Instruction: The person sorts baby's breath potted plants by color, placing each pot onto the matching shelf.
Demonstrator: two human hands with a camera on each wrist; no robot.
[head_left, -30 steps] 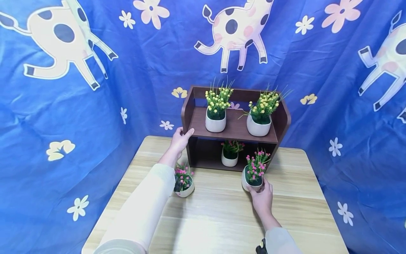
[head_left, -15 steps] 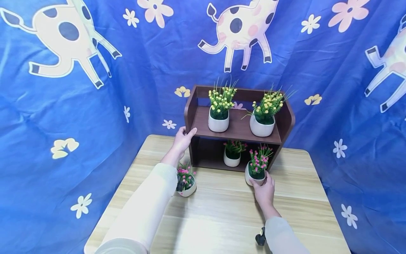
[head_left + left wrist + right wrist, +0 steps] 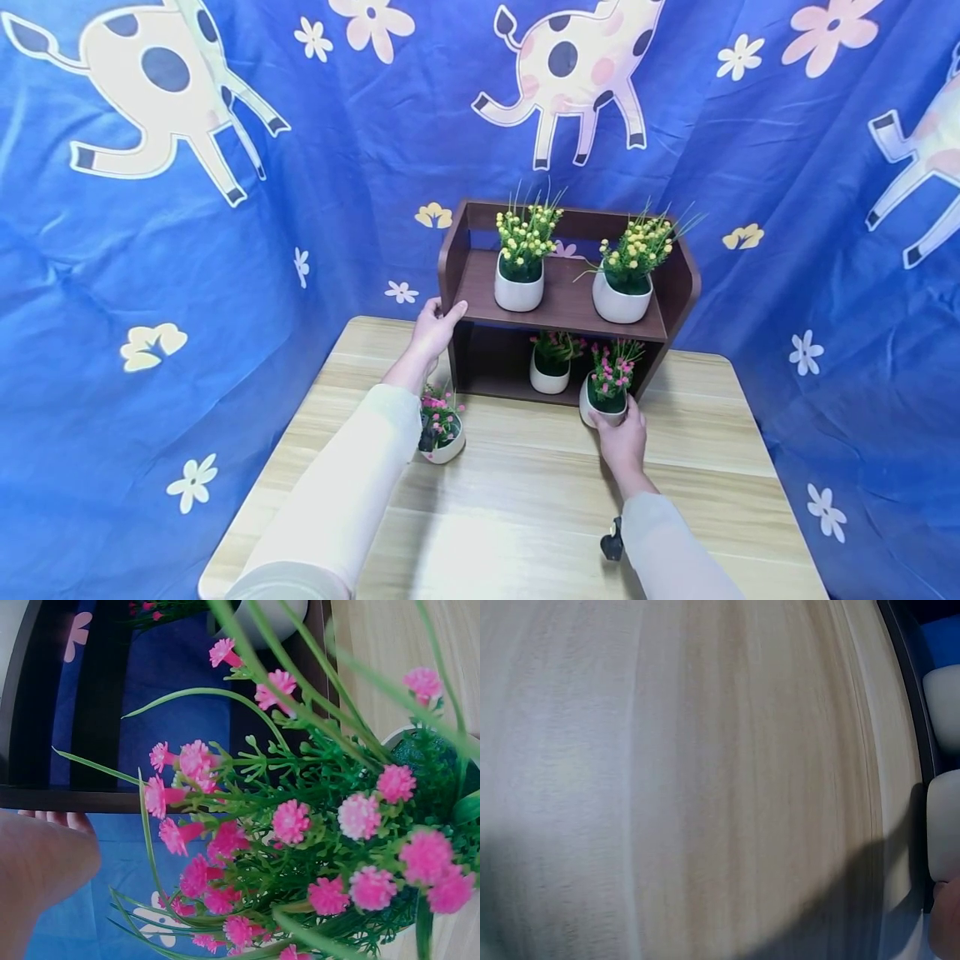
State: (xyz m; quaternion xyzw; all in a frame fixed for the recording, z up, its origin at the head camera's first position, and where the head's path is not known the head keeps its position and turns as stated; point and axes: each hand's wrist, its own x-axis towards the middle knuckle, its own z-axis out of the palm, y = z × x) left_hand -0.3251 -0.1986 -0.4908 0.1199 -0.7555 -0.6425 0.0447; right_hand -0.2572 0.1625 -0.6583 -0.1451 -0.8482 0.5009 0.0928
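Observation:
My left hand (image 3: 432, 332) grips the left side panel of a dark brown two-tier shelf (image 3: 555, 312), thumb at the front edge. In the left wrist view its fingertips (image 3: 56, 818) show at the panel's edge. At the shelf's lower right opening, my right hand (image 3: 624, 433) holds a white pot of pink flowers (image 3: 590, 408) by its near side. Another pink-flowered pot (image 3: 550, 382) stands inside the lower tier, to its left. A third pink-flowered pot (image 3: 447, 450) sits on the table beneath my left forearm; its blooms (image 3: 291, 821) fill much of the left wrist view.
On the upper tier stand two white pots with yellow flowers, a left pot (image 3: 519, 292) and a right pot (image 3: 621, 302). The shelf rests on a light wood table (image 3: 517, 500). A blue curtain (image 3: 360, 167) with printed animals and flowers surrounds the table.
My right hand has moved the pink-flowered pot forward, up to the lower right opening of the shelf. My left hand has kept its grip on the side panel. The head view has shifted slightly.

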